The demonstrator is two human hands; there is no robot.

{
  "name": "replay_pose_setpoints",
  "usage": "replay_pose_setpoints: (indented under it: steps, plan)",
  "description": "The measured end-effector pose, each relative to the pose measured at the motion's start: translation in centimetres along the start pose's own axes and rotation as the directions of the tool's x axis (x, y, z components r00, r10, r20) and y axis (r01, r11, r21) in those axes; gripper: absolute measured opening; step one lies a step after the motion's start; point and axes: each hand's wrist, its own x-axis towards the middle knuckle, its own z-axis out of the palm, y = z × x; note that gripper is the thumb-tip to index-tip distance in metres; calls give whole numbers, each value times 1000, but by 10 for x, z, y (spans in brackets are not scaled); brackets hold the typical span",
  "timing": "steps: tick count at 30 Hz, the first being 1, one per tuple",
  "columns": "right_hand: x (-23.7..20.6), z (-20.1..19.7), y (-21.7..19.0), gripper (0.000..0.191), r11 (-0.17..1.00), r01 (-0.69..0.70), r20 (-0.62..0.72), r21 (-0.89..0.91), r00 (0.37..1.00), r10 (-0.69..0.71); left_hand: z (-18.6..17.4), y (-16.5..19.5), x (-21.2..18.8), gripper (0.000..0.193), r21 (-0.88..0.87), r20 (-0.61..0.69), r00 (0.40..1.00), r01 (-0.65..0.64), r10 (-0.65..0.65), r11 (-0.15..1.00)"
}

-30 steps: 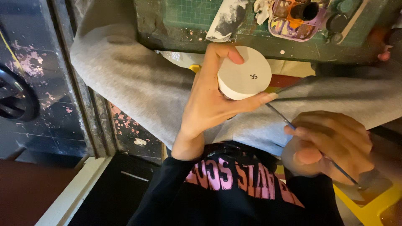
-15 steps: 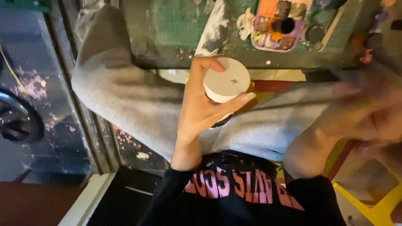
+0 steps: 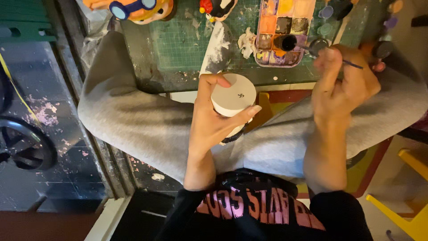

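Seen from above, a seated person in grey trousers (image 3: 133,125) and a black top with pink lettering works at the near edge of a green cutting mat (image 3: 178,44) smeared with dried paint.

The left hand (image 3: 214,120) grips a round white object (image 3: 233,94) over the lap, just short of the mat's edge, thumb curled over its far rim and fingers wrapped along the near side. Only its flat white face shows; the body below is hidden by the palm, so what kind of thing it is cannot be told. A dark strap or band peeks out beneath the hand, too obscured to identify.

The right hand (image 3: 341,85) is closed around a thin paintbrush (image 3: 352,64), reaching over the mat toward a paint palette (image 3: 283,33) whose wells hold orange, yellow, brown and purple. The brush's tip lies behind the knuckles and cannot be made out. Small dark paint pots (image 3: 383,48) sit just beside the hand, some partly covered by it.

At the top edge, a colourful painted figure (image 3: 138,9) and a smaller red and black one (image 3: 214,8) are cut off by the frame. A crumpled white tissue (image 3: 246,41) lies just left of the palette.

Bare mat lies open between the figures and the round object. To the left, a dark tiled floor (image 3: 53,134) flecked with pink paint drops away; a yellow chair (image 3: 410,218) is clipped at the lower right corner.
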Motion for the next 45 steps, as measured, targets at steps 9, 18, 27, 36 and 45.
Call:
replay_pose_setpoints:
  steps: [9, 18, 27, 36, 45]
  plan:
    - [4, 25, 12, 16, 995, -10, 79, 103, 997, 2, -6, 4, 3, 64, 1, 4, 1000, -23, 23, 1000]
    - [11, 32, 7, 17, 999, -24, 112, 36, 994, 20, -8, 2, 2, 65, -34, 11, 1000, 25, -25, 999]
    - [2, 10, 32, 45, 930, -207, -174, 304, 948, 268, -14, 2, -2, 63, -85, -4, 1000, -28, 28, 996]
    - [-40, -25, 89, 37, 708, -208, -241, 675, 845, 478, -20, -9, -6, 59, -233, -16, 999, -49, 47, 971]
    - [-91, -54, 98, 34, 629, -289, -165, 722, 811, 562, -27, -14, -10, 62, -255, 19, 996, -82, 90, 964]
